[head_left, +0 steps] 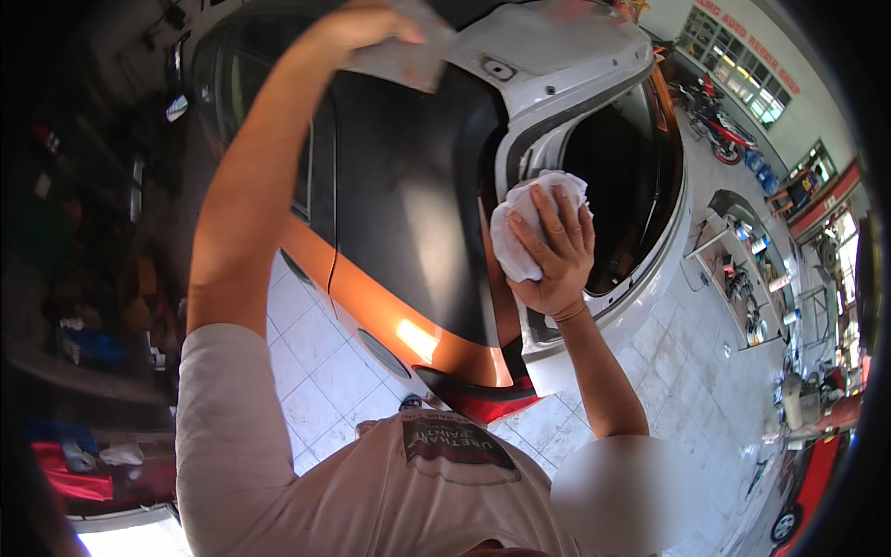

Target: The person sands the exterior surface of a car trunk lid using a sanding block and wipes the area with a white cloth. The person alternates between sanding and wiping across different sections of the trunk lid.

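Note:
My right hand (pixel 557 265) presses a bunched white cloth (pixel 516 243) with its fingers spread along it. The cloth is over the white-grey edge of the car's rear opening, beside a dark recess (pixel 603 195). At the top of the view, my left hand (pixel 357 26) grips a flat greyish sheet (pixel 408 58), whose exact kind I cannot make out. That sheet is above the black roof (pixel 408 167) of an orange car (pixel 371 306). A pale grey body panel (pixel 566 56) extends to the right of the sheet.
A red tail light (pixel 492 405) is close to my body. On the right, a cart (pixel 742 278) holds several bottles and tools on the tiled floor (pixel 650 390). Beyond it are a red motorcycle (pixel 724 135) and blue containers (pixel 763 172). A red car (pixel 812 497) is at the lower right.

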### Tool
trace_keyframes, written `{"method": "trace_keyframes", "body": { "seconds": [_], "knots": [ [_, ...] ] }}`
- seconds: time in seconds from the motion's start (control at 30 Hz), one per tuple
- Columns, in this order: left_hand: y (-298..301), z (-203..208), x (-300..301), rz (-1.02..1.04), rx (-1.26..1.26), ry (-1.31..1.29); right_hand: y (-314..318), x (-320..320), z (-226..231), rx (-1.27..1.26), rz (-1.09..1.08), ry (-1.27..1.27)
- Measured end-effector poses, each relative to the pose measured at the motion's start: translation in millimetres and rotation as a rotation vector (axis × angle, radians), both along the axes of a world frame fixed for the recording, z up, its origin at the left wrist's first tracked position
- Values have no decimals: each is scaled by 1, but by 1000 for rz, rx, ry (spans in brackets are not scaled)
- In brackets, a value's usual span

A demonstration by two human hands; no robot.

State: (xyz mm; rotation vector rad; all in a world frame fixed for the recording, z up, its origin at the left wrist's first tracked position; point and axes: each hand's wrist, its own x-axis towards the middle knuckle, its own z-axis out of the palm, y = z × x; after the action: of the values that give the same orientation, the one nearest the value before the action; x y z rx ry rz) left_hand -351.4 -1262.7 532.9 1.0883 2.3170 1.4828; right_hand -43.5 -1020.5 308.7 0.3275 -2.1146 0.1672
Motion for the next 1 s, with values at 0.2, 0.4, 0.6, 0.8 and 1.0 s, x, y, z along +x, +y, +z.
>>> {"method": "trace_keyframes", "body": {
  "seconds": [0.2, 0.4, 0.6, 0.8, 1.0],
  "knots": [
    [56, 11, 45, 106, 31, 39, -4, 1, 9, -41, 32, -20],
    [35, 3, 23, -121, 64, 78, -5, 5, 12, -51, 8, -50],
    [85, 25, 72, 0, 211, -73, 1, 1, 6, -27, 25, -44],
    [-41, -7, 62, 56, 438, -48, 28, -36, 80, -552, 244, 226],
    [-110, -55, 98, 200, 591, 24, -29, -161, 144, 303, -196, -87]
  ]
}}
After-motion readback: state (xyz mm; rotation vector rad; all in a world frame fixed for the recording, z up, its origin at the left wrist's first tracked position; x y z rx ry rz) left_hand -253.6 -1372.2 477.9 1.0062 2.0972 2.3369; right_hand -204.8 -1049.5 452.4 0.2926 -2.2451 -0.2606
